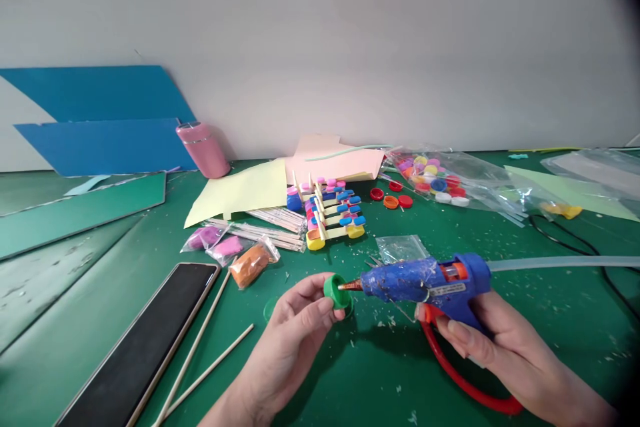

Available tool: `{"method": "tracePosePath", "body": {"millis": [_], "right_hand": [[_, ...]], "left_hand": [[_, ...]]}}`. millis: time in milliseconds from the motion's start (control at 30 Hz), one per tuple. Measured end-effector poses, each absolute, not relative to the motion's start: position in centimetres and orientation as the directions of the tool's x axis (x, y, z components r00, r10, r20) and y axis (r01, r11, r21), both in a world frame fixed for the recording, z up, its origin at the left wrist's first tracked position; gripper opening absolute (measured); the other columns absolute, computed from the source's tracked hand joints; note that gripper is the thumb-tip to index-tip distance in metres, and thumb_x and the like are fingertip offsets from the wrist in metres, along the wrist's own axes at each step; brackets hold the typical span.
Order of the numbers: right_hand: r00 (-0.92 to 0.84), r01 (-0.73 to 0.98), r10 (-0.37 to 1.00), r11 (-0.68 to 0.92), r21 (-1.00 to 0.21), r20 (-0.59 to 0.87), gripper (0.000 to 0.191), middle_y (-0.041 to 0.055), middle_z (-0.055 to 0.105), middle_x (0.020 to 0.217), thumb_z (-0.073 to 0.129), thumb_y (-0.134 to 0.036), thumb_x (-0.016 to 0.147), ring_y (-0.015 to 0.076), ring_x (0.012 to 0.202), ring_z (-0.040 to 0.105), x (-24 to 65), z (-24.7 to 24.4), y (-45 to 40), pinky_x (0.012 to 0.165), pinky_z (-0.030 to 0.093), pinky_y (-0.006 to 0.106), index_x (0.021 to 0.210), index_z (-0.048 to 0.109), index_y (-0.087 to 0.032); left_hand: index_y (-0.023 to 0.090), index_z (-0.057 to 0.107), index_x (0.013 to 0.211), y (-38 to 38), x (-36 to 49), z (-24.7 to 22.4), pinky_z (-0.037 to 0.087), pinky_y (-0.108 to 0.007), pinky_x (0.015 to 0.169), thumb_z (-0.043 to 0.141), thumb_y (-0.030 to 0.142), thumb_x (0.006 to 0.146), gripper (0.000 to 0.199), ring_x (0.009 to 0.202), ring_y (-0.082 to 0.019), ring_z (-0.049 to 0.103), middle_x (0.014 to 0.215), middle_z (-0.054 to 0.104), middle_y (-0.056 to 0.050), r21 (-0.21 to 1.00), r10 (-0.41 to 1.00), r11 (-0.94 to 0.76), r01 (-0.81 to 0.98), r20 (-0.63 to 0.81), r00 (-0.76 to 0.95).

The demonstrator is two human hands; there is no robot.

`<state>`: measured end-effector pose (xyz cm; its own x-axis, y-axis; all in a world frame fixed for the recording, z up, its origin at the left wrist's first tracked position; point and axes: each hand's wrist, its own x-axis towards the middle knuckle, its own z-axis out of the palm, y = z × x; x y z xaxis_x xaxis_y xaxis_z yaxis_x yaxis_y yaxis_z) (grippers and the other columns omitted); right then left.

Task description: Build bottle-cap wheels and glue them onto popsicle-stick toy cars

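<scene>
Between the thumb and fingers of my left hand (300, 323) is a green bottle cap (336, 291), its hollow side facing right. My right hand (500, 340) is wrapped round the handle of a blue glue gun (415, 282), with a finger at its orange trigger. The gun's nozzle tip is at the cap's opening. A long clear glue stick (560, 263) runs out of the back of the gun. Below the gun, a red curved handle (465, 380) lies on the green table, partly hidden by my right hand.
Beyond my hands stands a structure of sticks and coloured caps (333, 213). Loose red and orange caps (391, 201) and a bag of caps (430, 173) lie behind. At left are a phone (145, 347), wooden sticks (200, 340), wrapped clay (250, 265) and a pink bottle (204, 150).
</scene>
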<state>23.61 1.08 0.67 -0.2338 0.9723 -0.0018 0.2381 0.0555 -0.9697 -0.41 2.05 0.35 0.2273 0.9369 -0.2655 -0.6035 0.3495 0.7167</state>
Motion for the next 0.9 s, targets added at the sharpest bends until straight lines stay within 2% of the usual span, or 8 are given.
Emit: {"method": "tracePosePath", "body": {"millis": [333, 900], "right_hand": [[-0.232, 0.308, 0.973, 0.085, -0.948, 0.012, 0.023, 0.005, 0.063, 0.08, 0.052, -0.041, 0.08, 0.0149, 0.057, 0.054, 23.51, 1.05, 1.1, 0.05, 0.05, 0.024, 0.096, 0.06, -0.026], [-0.228, 0.329, 0.973, 0.052, -0.943, -0.026, 0.025, 0.0041, 0.062, 0.08, 0.05, -0.044, 0.08, 0.0148, 0.057, 0.053, 23.44, 1.14, 1.16, 0.05, 0.048, 0.024, 0.095, 0.059, -0.026]], "left_hand": [[0.016, 0.067, 0.09, 2.18, -0.46, 0.07, 0.04, -0.025, 0.072, 0.07, 0.02, 0.066, 0.025, 0.07, -0.012, 0.052, 0.082, 0.061, -0.004, 0.716, 0.931, 0.365, -0.596, -0.288, 0.225], [0.016, 0.068, 0.091, 2.12, -0.43, 0.39, 0.041, -0.023, 0.07, 0.067, 0.02, 0.068, 0.024, 0.071, -0.013, 0.052, 0.08, 0.062, -0.004, 0.747, 0.932, 0.357, -0.561, -0.248, 0.263]]}}
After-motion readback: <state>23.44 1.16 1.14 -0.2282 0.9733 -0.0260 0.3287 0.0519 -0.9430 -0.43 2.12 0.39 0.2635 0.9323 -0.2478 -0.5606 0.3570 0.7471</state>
